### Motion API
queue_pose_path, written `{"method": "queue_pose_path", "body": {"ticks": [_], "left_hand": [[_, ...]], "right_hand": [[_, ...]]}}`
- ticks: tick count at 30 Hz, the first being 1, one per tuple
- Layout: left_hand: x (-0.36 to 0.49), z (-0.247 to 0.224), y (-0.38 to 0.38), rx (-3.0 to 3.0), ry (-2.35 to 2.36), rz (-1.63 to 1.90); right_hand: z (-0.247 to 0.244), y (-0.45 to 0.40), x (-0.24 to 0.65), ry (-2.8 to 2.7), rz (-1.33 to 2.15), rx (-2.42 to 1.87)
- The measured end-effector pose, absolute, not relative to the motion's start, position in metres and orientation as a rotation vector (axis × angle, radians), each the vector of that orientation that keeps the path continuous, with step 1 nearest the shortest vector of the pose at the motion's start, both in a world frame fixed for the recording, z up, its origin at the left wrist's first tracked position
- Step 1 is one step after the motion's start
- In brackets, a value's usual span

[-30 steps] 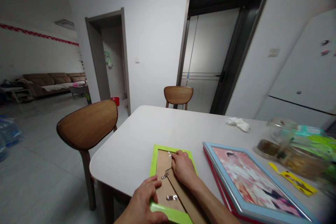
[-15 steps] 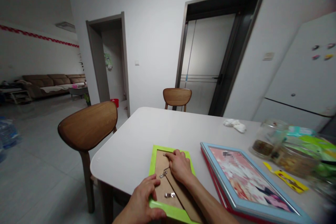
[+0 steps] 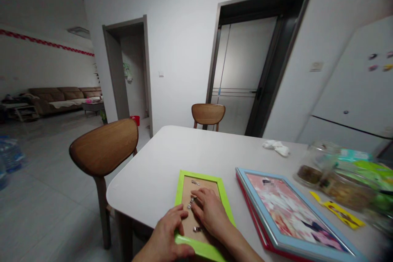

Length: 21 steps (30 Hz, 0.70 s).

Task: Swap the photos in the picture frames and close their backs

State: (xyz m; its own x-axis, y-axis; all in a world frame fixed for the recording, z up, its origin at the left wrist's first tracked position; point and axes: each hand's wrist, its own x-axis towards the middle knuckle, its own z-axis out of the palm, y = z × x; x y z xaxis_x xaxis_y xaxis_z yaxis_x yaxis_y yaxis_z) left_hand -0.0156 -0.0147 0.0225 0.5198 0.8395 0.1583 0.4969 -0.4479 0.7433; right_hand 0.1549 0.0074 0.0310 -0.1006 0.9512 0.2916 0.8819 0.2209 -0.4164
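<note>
A lime-green picture frame (image 3: 225,200) lies face down on the table, its brown backing board (image 3: 211,184) turned up. Small metal fittings sit on the board: one hanger (image 3: 195,182) near the top, another fitting (image 3: 196,229) lower down, and a hinge-like piece (image 3: 190,202) at the middle. My left hand (image 3: 168,231) holds the frame's lower left corner, thumb on the bottom rim and fingers over the left side. Resting on the board, my right hand (image 3: 211,211) has its thumb and index finger apart beside the middle fitting. It covers much of the board's right side.
Right of the green frame, a light-blue framed picture (image 3: 284,200) lies on a red frame (image 3: 250,204). Beyond are glass jars (image 3: 346,186), a yellow packet (image 3: 344,213) and crumpled white tissue (image 3: 276,146). Wooden chairs (image 3: 104,145) stand by the white table (image 3: 181,147).
My right hand has moved down from the top hanger to the middle fitting, uncovering the hanger. My left hand keeps its place on the corner.
</note>
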Motion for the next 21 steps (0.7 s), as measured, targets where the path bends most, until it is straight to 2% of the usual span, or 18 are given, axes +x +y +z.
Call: {"method": "queue_pose_path", "body": {"ticks": [5,12,16,21], "left_hand": [[-0.016,0.019,-0.014,2.119,1.105,0.695],[-0.015,0.012,-0.015,2.052,1.105,0.786],[-0.006,0.020,-0.017,1.776,1.133,0.973],[0.001,0.029,-0.006,1.298,0.955,1.146]], "right_hand": [[0.033,-0.010,0.170,-2.008,0.219,-1.860],[0.041,-0.012,0.171,-1.925,0.301,-1.837],[0.064,-0.014,0.167,-1.901,0.266,-1.810],[0.082,-0.025,0.156,-1.920,0.288,-1.685]]}}
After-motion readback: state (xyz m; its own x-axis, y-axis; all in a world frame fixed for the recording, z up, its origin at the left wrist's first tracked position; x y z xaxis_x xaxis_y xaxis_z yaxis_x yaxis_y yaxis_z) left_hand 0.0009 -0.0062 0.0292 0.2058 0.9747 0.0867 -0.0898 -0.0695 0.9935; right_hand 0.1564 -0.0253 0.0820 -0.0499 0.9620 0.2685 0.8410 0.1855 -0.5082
